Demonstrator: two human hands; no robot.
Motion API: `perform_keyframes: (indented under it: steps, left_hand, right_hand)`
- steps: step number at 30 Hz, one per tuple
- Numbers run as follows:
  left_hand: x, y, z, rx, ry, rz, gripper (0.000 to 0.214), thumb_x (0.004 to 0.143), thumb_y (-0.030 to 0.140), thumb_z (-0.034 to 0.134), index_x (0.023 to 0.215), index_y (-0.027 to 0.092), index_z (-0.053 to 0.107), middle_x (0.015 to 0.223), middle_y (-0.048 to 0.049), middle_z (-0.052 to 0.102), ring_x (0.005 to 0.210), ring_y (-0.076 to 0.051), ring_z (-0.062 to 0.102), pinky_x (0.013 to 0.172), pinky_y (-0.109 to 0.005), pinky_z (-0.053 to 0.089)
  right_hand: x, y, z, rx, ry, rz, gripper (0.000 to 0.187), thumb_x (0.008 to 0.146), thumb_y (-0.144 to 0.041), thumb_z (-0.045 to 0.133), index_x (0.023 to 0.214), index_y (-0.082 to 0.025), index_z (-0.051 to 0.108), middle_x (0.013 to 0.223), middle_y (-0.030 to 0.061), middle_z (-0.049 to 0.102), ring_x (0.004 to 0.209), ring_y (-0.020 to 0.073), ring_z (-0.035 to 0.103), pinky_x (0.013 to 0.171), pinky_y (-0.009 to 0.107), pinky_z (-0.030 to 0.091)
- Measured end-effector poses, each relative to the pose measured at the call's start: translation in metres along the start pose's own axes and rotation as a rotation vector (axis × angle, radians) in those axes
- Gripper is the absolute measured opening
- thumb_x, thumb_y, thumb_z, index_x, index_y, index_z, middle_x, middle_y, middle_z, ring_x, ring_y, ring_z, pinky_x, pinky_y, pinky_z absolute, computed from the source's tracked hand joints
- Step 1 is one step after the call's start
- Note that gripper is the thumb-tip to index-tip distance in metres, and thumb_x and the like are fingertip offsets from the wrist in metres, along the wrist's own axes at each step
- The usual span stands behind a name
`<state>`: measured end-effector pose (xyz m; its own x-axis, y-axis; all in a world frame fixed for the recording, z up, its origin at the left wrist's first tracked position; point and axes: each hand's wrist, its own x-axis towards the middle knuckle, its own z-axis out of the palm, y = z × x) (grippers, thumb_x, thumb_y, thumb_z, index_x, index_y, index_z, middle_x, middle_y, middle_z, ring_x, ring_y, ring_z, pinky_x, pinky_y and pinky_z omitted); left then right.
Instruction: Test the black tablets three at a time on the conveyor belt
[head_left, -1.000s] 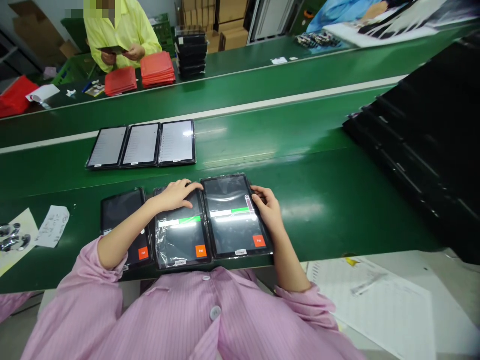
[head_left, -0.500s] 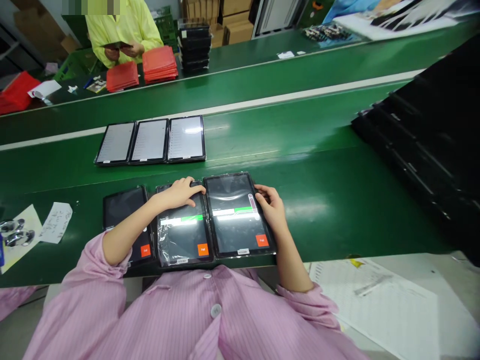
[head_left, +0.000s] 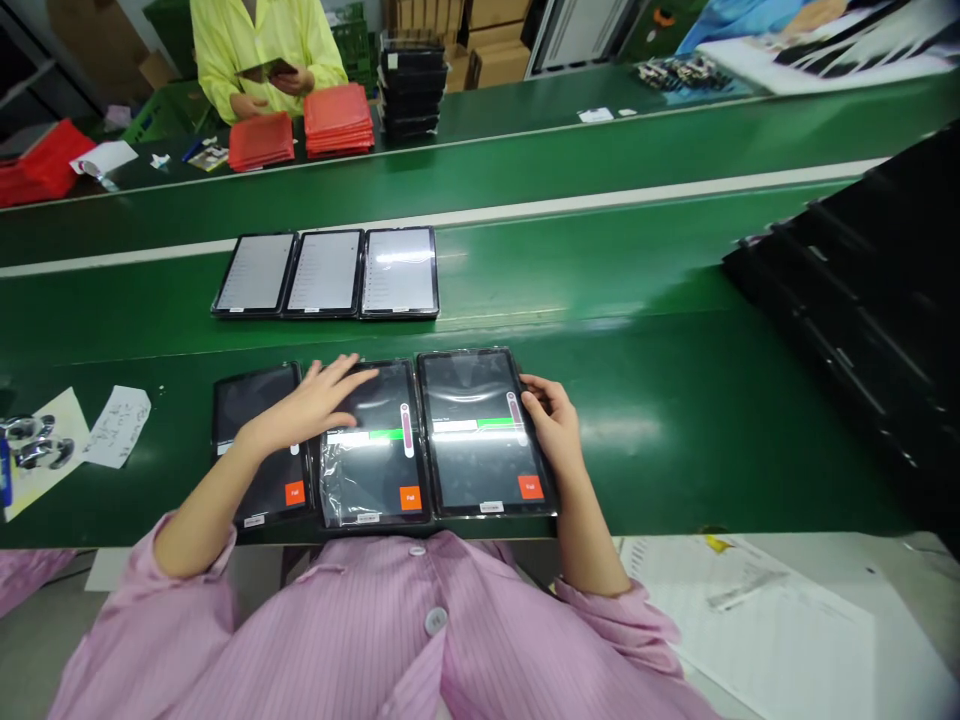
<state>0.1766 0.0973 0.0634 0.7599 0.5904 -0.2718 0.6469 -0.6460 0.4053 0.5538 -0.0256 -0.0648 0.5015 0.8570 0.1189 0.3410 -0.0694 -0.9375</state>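
bench surface [head_left: 660, 420], green, runs the full width of view. dark stack [head_left: 862, 330] takes up its right end; layers too dim to read. three pale-screened tablets [head_left: 324, 272] lie side by side on the left half, just short of the pale strip [head_left: 600, 205], perhaps parked there to stay out of the arms' way. second row along the near edge: left tablet [head_left: 251, 400], middle tablet [head_left: 375, 470], right tablet [head_left: 480, 465], all face up, bottoms toward the wearer, likely so every screen reads at a glance. left hand [head_left: 311, 405] spread, fingers fanned over the middle tablet's upper left corner; contact unclear. right hand [head_left: 553, 430] half curled at the right tablet's right edge, as if steadying it; can't say whether it grips or only touches. handwritten slip [head_left: 118, 428] toward the surface's near left corner. smallest: red-orange boxes [head_left: 530, 487], one low on each near screen.
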Motion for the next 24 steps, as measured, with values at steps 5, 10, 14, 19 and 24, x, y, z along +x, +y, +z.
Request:
perform_keyframes:
  steps: [5, 10, 14, 19, 24]
  left_hand:
    - [-0.117, -0.063, 0.013, -0.072, 0.452, -0.514, 0.065, 0.093, 0.058, 0.05, 0.153, 0.033, 0.038, 0.166, -0.0094, 0.027, 0.154, -0.037, 0.018, 0.122, -0.065, 0.008]
    - [-0.159, -0.128, 0.05, -0.645, 0.795, -0.926, 0.067, 0.092, 0.056, 0.051, 0.147, 0.018, 0.045, 0.148, -0.0181, 0.053, 0.134, -0.033, 0.053, 0.113, -0.05, 0.042]
    - [-0.132, -0.139, 0.055, -1.017, 0.779, -0.858, 0.067, 0.084, 0.056, 0.063, 0.137, 0.016, 0.057, 0.134, -0.0143, 0.065, 0.121, -0.028, 0.063, 0.104, -0.04, 0.051]
    - [-0.104, -0.135, 0.044, -1.117, 0.713, -0.754, 0.074, 0.078, 0.063, 0.069, 0.133, 0.015, 0.062, 0.121, -0.0135, 0.072, 0.108, -0.026, 0.069, 0.089, -0.034, 0.057]
    - [-0.117, -0.134, 0.049, -1.153, 0.639, -0.726, 0.075, 0.071, 0.069, 0.072, 0.128, 0.02, 0.067, 0.12, -0.0121, 0.073, 0.104, -0.026, 0.071, 0.078, -0.031, 0.058]
  right_hand:
    - [-0.001, 0.0, 0.001, -0.002, 0.01, 0.008, 0.033, 0.083, -0.046, 0.063, 0.107, -0.025, 0.07, 0.1, 0.0063, 0.064, 0.088, 0.0225, 0.06, 0.081, 0.039, 0.052]
    - [0.0, 0.002, 0.002, 0.009, 0.017, 0.015, 0.033, 0.082, -0.045, 0.063, 0.108, -0.025, 0.069, 0.102, 0.0056, 0.064, 0.089, 0.0224, 0.06, 0.085, 0.04, 0.05]
    - [0.001, 0.003, 0.002, 0.018, 0.015, 0.016, 0.034, 0.082, -0.046, 0.063, 0.108, -0.025, 0.069, 0.102, 0.0056, 0.065, 0.09, 0.0226, 0.06, 0.085, 0.04, 0.05]
    - [0.001, 0.004, 0.002, 0.017, 0.015, 0.001, 0.035, 0.082, -0.047, 0.063, 0.108, -0.025, 0.069, 0.102, 0.0055, 0.065, 0.09, 0.0226, 0.06, 0.086, 0.04, 0.05]
    - [0.002, 0.007, 0.001, -0.008, 0.026, 0.015, 0.037, 0.08, -0.048, 0.064, 0.108, -0.025, 0.07, 0.1, 0.0054, 0.065, 0.088, 0.0226, 0.059, 0.085, 0.04, 0.049]
